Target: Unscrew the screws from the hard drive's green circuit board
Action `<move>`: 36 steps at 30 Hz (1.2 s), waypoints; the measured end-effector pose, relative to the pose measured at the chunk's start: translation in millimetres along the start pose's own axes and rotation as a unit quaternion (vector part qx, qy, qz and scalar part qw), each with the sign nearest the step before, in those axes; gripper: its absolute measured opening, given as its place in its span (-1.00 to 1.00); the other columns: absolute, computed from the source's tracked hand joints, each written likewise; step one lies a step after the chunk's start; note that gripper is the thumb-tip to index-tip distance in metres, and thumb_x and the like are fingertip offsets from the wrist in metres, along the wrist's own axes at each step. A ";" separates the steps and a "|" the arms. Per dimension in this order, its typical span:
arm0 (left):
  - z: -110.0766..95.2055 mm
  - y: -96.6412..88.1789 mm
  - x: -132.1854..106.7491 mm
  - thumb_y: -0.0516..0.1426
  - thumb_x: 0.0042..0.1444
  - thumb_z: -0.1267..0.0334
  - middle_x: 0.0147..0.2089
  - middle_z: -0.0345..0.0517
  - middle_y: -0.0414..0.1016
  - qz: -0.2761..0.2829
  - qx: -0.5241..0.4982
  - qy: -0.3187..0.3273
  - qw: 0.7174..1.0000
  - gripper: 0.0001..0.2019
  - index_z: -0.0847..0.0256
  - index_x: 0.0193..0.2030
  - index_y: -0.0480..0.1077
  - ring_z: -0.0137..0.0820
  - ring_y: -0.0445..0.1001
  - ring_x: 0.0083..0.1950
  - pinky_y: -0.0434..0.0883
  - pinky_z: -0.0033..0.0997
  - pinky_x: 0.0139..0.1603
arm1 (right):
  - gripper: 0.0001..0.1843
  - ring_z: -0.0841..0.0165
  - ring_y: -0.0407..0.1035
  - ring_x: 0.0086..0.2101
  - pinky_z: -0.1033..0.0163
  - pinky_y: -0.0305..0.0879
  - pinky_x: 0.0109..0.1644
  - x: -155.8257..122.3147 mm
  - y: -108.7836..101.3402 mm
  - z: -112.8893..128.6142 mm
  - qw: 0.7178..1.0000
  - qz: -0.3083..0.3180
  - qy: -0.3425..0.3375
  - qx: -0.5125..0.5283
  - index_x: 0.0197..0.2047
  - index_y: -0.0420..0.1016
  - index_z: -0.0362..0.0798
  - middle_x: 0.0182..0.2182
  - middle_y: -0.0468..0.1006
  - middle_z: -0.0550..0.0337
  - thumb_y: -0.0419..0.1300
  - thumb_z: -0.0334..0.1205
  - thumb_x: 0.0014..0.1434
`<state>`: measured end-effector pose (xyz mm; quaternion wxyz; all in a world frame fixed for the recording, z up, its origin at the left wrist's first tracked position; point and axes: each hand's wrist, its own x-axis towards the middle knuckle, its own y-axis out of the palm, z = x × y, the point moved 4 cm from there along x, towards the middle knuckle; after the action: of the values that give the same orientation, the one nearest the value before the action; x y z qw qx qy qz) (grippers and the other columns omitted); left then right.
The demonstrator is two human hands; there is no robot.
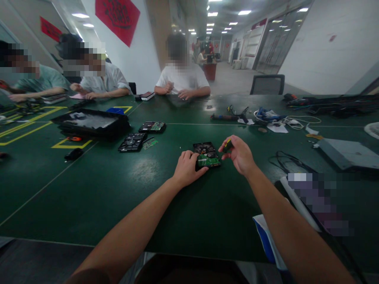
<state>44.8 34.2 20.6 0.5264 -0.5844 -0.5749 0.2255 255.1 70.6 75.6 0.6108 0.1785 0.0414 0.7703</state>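
Steadying the drive [205, 148] mid-desk [177, 221], the left hand [186, 169] is clasping its left side; the right hand [240, 154], just to its right, is gripping a yellow-black tool [227, 146], ideally keeping it square to the board [209, 161].

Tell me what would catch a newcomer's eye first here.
First, the hard drive with its green circuit board, held by the left hand near the middle of the dark green table; the right hand beside it grips a yellow-and-black tool. Then the large red sign on the white pillar, upper left.
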 end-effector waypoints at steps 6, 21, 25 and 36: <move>0.6 0.8 0.5 0.25 0.14 -0.18 0.13 0.11 0.35 0.004 -0.002 -0.005 1.000 -0.35 0.16 0.25 0.36 0.02 0.28 0.22 0.37 0.05 0.24 | -0.56 0.32 0.50 -0.37 0.29 0.33 -0.46 -2.7 -10.1 5.7 0.991 -0.033 -0.065 -0.109 -0.27 0.50 0.05 -0.38 0.53 0.19 0.17 0.26 0.30; -1.4 -1.4 0.2 0.24 0.15 -0.17 0.12 0.11 0.35 0.006 0.003 -0.008 1.000 -0.37 0.16 0.24 0.36 0.02 0.27 0.23 0.36 0.04 0.26 | -0.62 0.31 0.38 -0.43 0.13 0.37 -0.22 0.0 6.8 5.2 0.998 0.016 -0.029 0.059 -0.30 0.47 0.07 -0.52 0.39 0.26 0.14 0.20 0.30; -1.9 -1.7 -0.2 0.24 0.15 -0.18 0.10 0.12 0.36 0.003 0.005 -0.005 1.000 -0.36 0.18 0.24 0.37 0.02 0.27 0.21 0.36 0.03 0.25 | -0.45 0.34 0.30 -0.47 0.17 0.33 -0.29 -0.2 11.2 1.7 0.997 0.018 -0.023 0.067 -0.31 0.51 0.07 -0.54 0.32 0.26 0.05 0.36 0.30; -0.9 0.0 -0.8 0.25 0.14 -0.17 0.10 0.11 0.35 -0.007 0.004 -0.001 1.000 -0.37 0.17 0.24 0.37 0.01 0.28 0.21 0.36 0.03 0.25 | -0.67 0.35 0.44 -0.38 0.16 0.41 -0.20 0.1 8.8 -5.9 0.998 0.005 -0.066 0.010 -0.28 0.48 0.06 -0.39 0.49 0.26 0.20 0.13 0.34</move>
<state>45.4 33.2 20.7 0.5298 -0.5781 -0.5786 0.2242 245.0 69.4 72.6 0.6065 0.2354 0.0078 0.7594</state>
